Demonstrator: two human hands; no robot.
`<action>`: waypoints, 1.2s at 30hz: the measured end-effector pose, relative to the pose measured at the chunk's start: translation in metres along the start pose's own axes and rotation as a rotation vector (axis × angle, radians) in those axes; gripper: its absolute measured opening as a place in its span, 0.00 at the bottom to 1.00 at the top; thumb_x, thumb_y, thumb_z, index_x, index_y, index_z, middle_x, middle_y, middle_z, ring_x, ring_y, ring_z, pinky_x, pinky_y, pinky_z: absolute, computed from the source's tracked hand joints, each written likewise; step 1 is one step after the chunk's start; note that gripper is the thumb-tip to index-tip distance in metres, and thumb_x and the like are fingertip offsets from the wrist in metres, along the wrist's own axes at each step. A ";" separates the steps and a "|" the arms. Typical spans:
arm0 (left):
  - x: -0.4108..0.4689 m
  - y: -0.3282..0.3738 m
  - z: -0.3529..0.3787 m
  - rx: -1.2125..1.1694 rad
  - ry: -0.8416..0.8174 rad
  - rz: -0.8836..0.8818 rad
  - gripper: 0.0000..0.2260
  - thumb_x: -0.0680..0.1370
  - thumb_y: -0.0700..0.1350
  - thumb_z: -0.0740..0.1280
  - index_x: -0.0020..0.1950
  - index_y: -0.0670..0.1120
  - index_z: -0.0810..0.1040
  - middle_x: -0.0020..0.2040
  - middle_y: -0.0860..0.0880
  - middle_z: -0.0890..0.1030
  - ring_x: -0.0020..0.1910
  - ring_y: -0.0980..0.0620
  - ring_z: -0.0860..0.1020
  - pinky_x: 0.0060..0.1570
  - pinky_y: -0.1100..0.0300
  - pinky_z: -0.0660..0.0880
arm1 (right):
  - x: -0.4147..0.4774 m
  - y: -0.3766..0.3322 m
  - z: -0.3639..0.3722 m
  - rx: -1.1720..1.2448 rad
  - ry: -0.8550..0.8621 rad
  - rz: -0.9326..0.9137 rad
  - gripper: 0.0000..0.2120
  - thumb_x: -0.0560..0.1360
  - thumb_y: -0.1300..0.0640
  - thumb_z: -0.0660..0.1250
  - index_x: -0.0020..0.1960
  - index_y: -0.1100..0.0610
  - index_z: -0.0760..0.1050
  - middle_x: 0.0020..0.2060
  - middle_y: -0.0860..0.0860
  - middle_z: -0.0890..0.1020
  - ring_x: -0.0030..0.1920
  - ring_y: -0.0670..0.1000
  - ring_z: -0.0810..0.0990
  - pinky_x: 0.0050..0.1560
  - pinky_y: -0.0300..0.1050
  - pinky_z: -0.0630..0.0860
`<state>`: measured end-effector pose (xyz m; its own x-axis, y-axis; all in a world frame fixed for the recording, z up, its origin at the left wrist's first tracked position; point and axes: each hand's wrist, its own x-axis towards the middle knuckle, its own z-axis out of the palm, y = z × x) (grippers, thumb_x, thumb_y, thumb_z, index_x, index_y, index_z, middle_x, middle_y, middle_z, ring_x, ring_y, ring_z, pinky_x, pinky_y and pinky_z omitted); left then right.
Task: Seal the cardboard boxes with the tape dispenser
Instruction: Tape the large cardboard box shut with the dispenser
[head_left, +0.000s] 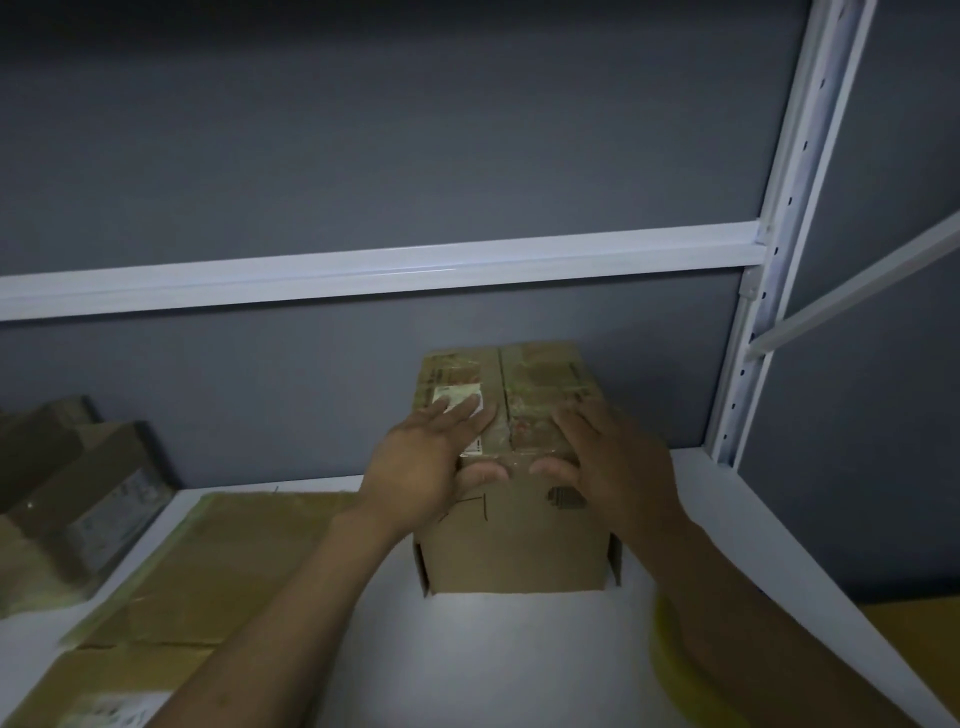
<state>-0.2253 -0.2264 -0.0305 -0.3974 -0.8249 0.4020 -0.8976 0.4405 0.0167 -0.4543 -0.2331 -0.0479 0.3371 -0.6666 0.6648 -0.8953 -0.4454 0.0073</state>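
Both hands are on the cardboard box (519, 540), which stands on the white shelf (467, 649) right of the middle and close to its back edge, against the grey wall. The left hand (426, 462) lies flat on the left top flap, fingers straight and spread, their tips reaching a white label (457, 397), and the thumb (483, 474) hooks down over the front top edge onto the front face. The right hand (613, 467) mirrors it on the right flap: palm down, fingers loosely extended across the top, thumb (550, 467) pointing inward along the front face just under the edge. Neither hand is pinching anything; both are open and pressing down. The two thumbs point at each other and sit near but apart, and the seam (504, 395) between the flaps runs front to back between the hands. The top of the box looks glossy. Both forearms come up from the front edge of the shelf, the left crossing over a sheet of flattened cardboard (208, 561) that lies along the shelf's left side. More boxes (78, 493) are stacked at the far left edge. Something yellow and blurred (675, 649) shows beside the right forearm, and what it is I cannot tell. A perforated white upright (779, 234) rises at the right back corner, and a white rail (363, 270) runs from it across the wall above the box.
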 end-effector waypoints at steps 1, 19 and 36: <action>-0.001 -0.006 -0.002 -0.027 -0.022 0.009 0.43 0.70 0.77 0.40 0.75 0.55 0.65 0.75 0.55 0.65 0.74 0.51 0.64 0.69 0.51 0.66 | -0.004 0.009 0.000 0.066 -0.024 -0.032 0.34 0.75 0.32 0.50 0.56 0.57 0.80 0.55 0.51 0.81 0.53 0.54 0.81 0.45 0.42 0.77; -0.025 -0.052 -0.018 -0.723 -0.196 0.007 0.22 0.78 0.51 0.64 0.71 0.62 0.67 0.73 0.71 0.61 0.74 0.69 0.52 0.70 0.70 0.50 | -0.010 0.019 -0.011 0.725 -0.208 0.165 0.20 0.75 0.53 0.67 0.66 0.50 0.72 0.66 0.41 0.70 0.67 0.36 0.67 0.64 0.24 0.56; 0.060 -0.091 0.018 -1.085 -0.078 -0.419 0.25 0.72 0.59 0.72 0.65 0.49 0.72 0.59 0.52 0.79 0.58 0.52 0.78 0.59 0.57 0.74 | -0.028 0.009 -0.023 0.991 -0.004 0.576 0.14 0.65 0.57 0.74 0.49 0.44 0.83 0.59 0.38 0.77 0.65 0.44 0.72 0.67 0.43 0.69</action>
<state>-0.1704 -0.3221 -0.0241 -0.1530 -0.9806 0.1225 -0.3420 0.1689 0.9244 -0.4790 -0.2048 -0.0497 -0.0465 -0.9254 0.3762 -0.2945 -0.3471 -0.8904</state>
